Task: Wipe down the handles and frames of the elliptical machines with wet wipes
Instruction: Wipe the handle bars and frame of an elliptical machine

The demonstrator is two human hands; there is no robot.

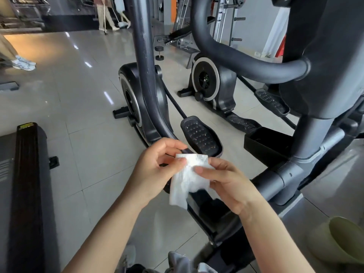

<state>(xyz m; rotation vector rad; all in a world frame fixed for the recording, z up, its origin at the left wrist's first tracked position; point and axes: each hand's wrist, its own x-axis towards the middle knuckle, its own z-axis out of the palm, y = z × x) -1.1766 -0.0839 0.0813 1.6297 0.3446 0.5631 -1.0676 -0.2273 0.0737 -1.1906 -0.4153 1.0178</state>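
Both hands hold one white wet wipe [188, 176] in mid-air above the floor, low in the head view. The left hand [155, 166] pinches the wipe's upper left corner between thumb and curled fingers. The right hand [226, 184] pinches the upper right edge, with its thumb [204, 170] lying flat across the front of the sheet. Each grip is narrow and closed on the wipe. The sheet is crumpled and hangs down from the two grips, its lower edge free.

Directly below and to the right of the grips runs the dark base rail [220, 219] of the nearest elliptical machine. Its grey upright column [309, 138] rises to the right of the right hand. Just beyond the grips sits a black studded pedal [201, 134]; the wipe does not touch it.

Beyond the left grip, a dark curved frame tube [144, 62] rises from a flywheel housing [134, 101]. Beyond the right grip, a thick black padded handle [236, 54] curves across to the console body. A second flywheel housing [208, 79] stands behind the handle.

To the left of the grips lies a black treadmill deck [25, 184]. The grey tiled floor [78, 95] extends to the far wall, where a weight bench [179, 35] stands.
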